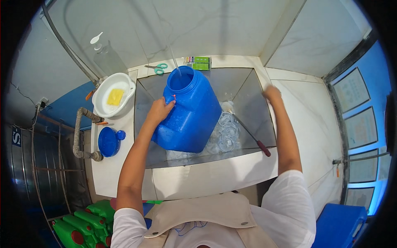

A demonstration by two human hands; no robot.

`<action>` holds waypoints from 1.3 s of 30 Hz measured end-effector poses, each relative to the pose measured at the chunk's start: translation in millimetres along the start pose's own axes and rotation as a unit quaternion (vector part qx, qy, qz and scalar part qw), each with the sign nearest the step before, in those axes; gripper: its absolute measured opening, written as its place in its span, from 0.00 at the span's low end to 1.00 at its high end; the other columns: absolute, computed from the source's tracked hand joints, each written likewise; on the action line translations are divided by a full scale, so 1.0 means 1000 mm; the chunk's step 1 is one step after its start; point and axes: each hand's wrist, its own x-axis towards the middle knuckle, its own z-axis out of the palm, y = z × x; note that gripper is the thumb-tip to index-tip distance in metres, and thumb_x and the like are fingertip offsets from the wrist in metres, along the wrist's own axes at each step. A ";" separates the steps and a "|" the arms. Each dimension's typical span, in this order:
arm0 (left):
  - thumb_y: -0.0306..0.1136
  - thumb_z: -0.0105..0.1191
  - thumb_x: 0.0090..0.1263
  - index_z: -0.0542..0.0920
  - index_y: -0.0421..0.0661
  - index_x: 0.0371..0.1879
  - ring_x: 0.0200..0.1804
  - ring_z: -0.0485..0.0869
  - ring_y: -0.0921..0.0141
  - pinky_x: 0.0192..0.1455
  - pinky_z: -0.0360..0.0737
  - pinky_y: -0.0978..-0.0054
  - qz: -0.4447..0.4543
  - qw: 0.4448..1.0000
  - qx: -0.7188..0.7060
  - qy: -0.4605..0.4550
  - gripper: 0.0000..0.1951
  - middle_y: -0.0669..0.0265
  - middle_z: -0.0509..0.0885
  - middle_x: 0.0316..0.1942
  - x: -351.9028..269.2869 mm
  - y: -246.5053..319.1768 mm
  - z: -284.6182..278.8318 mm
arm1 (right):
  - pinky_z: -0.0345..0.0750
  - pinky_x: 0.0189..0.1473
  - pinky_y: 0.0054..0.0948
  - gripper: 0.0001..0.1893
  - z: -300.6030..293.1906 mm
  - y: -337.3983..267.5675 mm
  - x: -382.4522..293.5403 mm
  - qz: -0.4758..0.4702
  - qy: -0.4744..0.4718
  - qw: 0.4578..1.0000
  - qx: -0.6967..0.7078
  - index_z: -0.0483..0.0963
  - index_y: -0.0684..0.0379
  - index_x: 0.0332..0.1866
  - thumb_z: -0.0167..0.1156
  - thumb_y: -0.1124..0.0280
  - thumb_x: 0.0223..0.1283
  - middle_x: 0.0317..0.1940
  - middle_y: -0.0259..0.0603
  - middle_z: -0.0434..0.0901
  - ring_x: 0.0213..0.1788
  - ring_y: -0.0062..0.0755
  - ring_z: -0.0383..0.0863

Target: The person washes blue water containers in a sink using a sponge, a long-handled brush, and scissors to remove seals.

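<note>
A large blue plastic jug [192, 114] stands tilted in the grey tiled sink [254, 108], its wide uncapped mouth facing up and away from me. A thin clear stream [174, 57], seemingly water, runs down into that mouth. My left hand [161, 110] grips the jug near its neck, beside a small pink tie [174, 97]. Over the sink's right rim is my right hand [273, 94], blurred, with curled fingers and nothing visible in them. A long-handled brush [252, 133] leans across the sink's front right, its dark red grip on the front ledge.
Foamy water [228, 133] covers the sink bottom. Left of it are a white basin [131, 102] with a yellow sponge [115, 97], a blue lid [108, 141] and a pump bottle [108, 59]. Scissors [159, 68] and a green pack [200, 63] lie behind; pipes [77, 133] protrude at left.
</note>
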 end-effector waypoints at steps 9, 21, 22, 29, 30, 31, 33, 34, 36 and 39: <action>0.50 0.53 0.60 0.75 0.34 0.26 0.32 0.79 0.48 0.35 0.74 0.56 0.083 0.995 0.052 0.003 0.24 0.43 0.79 0.27 0.016 0.004 0.008 | 0.74 0.28 0.40 0.09 -0.005 0.057 -0.087 0.009 -0.086 0.957 0.275 0.62 0.65 0.44 0.46 0.74 0.60 0.23 0.57 0.76 0.24 0.46 0.78; 0.50 0.52 0.61 0.74 0.37 0.37 0.32 0.79 0.49 0.37 0.75 0.56 0.171 0.975 0.111 -0.085 0.23 0.45 0.80 0.27 -0.003 0.039 0.004 | 0.77 0.33 0.36 0.23 -0.003 -0.128 -0.301 -0.460 -0.162 0.863 0.134 0.73 0.46 0.55 0.53 0.74 0.50 0.28 0.38 0.74 0.34 0.39 0.78; 0.50 0.52 0.61 0.74 0.37 0.36 0.32 0.79 0.49 0.37 0.74 0.55 0.179 0.974 0.114 -0.085 0.23 0.45 0.79 0.27 -0.005 0.038 0.004 | 0.77 0.32 0.36 0.24 0.001 -0.127 -0.297 -0.445 -0.101 0.882 0.120 0.73 0.48 0.55 0.54 0.75 0.48 0.28 0.38 0.74 0.33 0.39 0.78; 0.49 0.53 0.61 0.73 0.38 0.34 0.30 0.78 0.47 0.35 0.74 0.54 0.224 0.967 0.103 -0.062 0.21 0.45 0.79 0.25 -0.009 0.034 0.001 | 0.76 0.30 0.40 0.18 0.002 -0.089 -0.262 -0.366 -0.114 0.923 0.021 0.77 0.49 0.49 0.57 0.70 0.48 0.27 0.43 0.78 0.31 0.42 0.80; 0.49 0.53 0.61 0.73 0.38 0.34 0.30 0.78 0.47 0.35 0.74 0.54 0.226 0.967 0.106 -0.055 0.21 0.45 0.79 0.25 -0.012 0.028 -0.002 | 0.76 0.31 0.40 0.15 -0.009 -0.078 -0.244 -0.322 -0.144 0.936 -0.022 0.79 0.50 0.45 0.56 0.69 0.49 0.27 0.45 0.79 0.31 0.43 0.81; 0.49 0.53 0.61 0.73 0.39 0.34 0.30 0.78 0.47 0.34 0.74 0.54 0.215 0.968 0.110 -0.062 0.21 0.45 0.79 0.24 -0.020 0.022 -0.004 | 0.76 0.33 0.41 0.12 -0.027 -0.068 -0.222 -0.275 -0.171 0.944 -0.064 0.80 0.51 0.41 0.56 0.67 0.50 0.27 0.47 0.80 0.32 0.44 0.81; 0.47 0.55 0.59 0.72 0.41 0.34 0.28 0.78 0.48 0.32 0.73 0.54 0.205 0.968 0.130 -0.062 0.19 0.47 0.78 0.23 -0.038 0.009 -0.010 | 0.76 0.36 0.42 0.10 -0.067 -0.062 -0.178 -0.167 -0.154 0.969 -0.101 0.81 0.52 0.36 0.54 0.68 0.51 0.28 0.48 0.81 0.34 0.45 0.81; 0.46 0.56 0.58 0.72 0.42 0.34 0.27 0.78 0.49 0.30 0.73 0.55 0.211 0.965 0.143 -0.060 0.19 0.48 0.78 0.22 -0.045 0.007 -0.009 | 0.76 0.36 0.41 0.10 -0.077 -0.061 -0.152 -0.155 -0.112 0.976 -0.102 0.81 0.52 0.37 0.53 0.67 0.53 0.29 0.47 0.81 0.35 0.45 0.81; 0.45 0.57 0.56 0.72 0.43 0.34 0.27 0.78 0.50 0.30 0.74 0.55 0.237 0.957 0.151 -0.071 0.18 0.50 0.78 0.21 -0.054 0.012 -0.004 | 0.76 0.36 0.40 0.12 -0.086 -0.072 -0.101 -0.189 -0.001 0.982 0.017 0.80 0.56 0.38 0.49 0.67 0.56 0.30 0.49 0.81 0.35 0.49 0.81; 0.42 0.59 0.54 0.71 0.44 0.33 0.27 0.79 0.53 0.29 0.74 0.57 0.272 0.944 0.164 -0.084 0.17 0.53 0.79 0.21 -0.064 0.026 0.006 | 0.73 0.28 0.36 0.13 -0.065 -0.154 -0.042 -0.274 -0.128 0.921 0.247 0.78 0.66 0.36 0.50 0.69 0.54 0.23 0.49 0.80 0.21 0.34 0.79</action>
